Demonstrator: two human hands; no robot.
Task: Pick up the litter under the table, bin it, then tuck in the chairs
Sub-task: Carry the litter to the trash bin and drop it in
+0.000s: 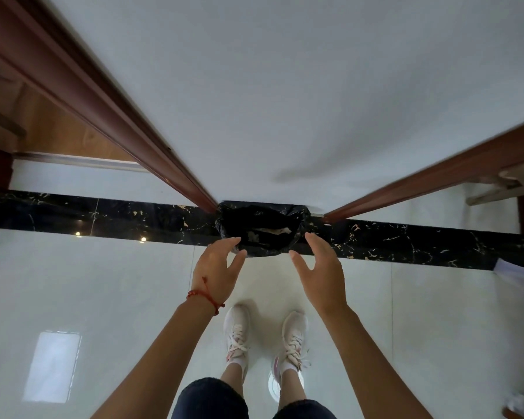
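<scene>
Hands were both spread wide and empty, left hand (217, 267) and right hand (318, 273) flanking the black-lined bin (262, 229) just beyond the fingertips (paper litter (271, 231) already inside), probably just dropped.

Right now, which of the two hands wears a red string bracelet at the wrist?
The left hand wears it, near the left edge of the black-lined bin. The right hand, at the bin's other side, has a bare wrist.

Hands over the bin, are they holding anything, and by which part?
Nothing is held. The left hand and right hand hover open near the bin, fingers relaxed.
</scene>
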